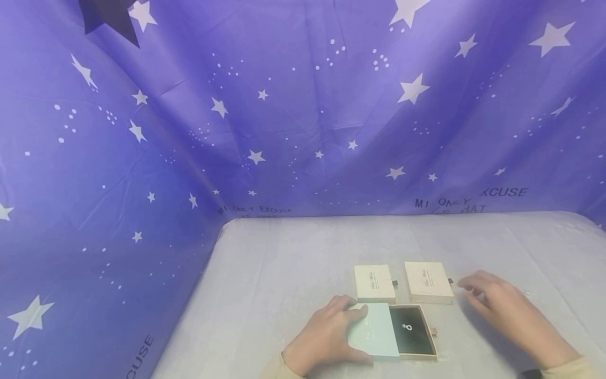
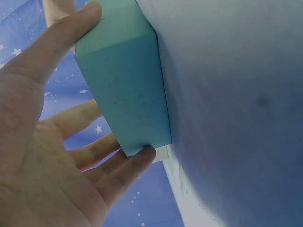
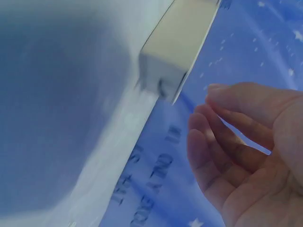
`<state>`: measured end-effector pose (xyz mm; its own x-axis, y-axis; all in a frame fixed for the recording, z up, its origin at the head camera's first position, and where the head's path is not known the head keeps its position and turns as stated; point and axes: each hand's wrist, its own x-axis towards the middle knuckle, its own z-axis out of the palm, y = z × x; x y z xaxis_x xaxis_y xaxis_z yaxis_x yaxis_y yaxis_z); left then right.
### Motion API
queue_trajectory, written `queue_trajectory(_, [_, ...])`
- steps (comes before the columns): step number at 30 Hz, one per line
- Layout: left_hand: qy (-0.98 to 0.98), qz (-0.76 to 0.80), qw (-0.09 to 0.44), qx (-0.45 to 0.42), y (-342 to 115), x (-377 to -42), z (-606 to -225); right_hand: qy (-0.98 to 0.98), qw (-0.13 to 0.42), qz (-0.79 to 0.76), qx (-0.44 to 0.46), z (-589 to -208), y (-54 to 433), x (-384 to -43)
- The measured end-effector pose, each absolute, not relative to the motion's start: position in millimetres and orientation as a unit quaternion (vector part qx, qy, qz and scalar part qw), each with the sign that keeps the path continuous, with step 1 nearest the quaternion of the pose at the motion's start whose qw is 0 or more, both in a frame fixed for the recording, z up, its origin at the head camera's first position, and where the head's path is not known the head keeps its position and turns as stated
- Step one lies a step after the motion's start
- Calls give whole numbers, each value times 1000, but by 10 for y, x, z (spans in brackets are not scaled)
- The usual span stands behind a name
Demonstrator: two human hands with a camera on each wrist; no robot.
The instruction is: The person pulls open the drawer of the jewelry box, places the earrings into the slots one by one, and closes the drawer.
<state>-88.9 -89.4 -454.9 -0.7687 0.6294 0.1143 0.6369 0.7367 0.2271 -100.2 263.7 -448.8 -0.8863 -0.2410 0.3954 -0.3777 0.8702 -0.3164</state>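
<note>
A pale mint-green slide box (image 1: 381, 337) lies on the table with its drawer (image 1: 416, 343) pulled part way out to the right. On the drawer's black lining sits a small silvery piece of jewellery (image 1: 408, 327), too small to identify. My left hand (image 1: 326, 334) grips the green sleeve (image 2: 128, 94) from the left, thumb at one edge and fingers at the opposite one. To the right, my right hand (image 1: 502, 305) hovers beside the dark pull tab of a cream box (image 1: 428, 282), fingers loosely bent and holding nothing. The right wrist view shows this hand (image 3: 246, 146) apart from the box.
Another cream box (image 1: 374, 283) with a dark tab stands just behind the green one. A tiny shiny item (image 1: 527, 293) lies behind the right wrist. Purple star-patterned cloth (image 1: 303, 105) walls the back and left of the pale table (image 1: 265, 263).
</note>
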Motion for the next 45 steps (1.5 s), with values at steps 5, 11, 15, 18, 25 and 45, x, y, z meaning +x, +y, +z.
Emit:
queue_trajectory(5, [-932, -126, 13, -338, -895, -890, -4545, -949, 196, 179, 167, -4553, 2852, -1059])
queue_trajectory(11, [-932, -125, 16, -340, -898, -888, -4543, -948, 217, 165, 166, -4632, 3044, -1108])
queue_trajectory(15, [-931, -122, 21, -344, -901, -883, -4536, -951, 210, 164, 156, -4666, 3147, -1129])
queue_trajectory(18, [-931, -124, 14, -342, -900, -881, -4529, -955, 200, 163, 149, -4686, 3214, -1137])
queue_trajectory(25, [-934, -121, -7, -336, -895, -880, -4522, -962, 184, 143, 141, -4731, 3349, -1164])
queue_trajectory(45, [-936, -124, -11, -329, -895, -879, -4524, -982, 95, 111, 118, -4782, 3479, -1194])
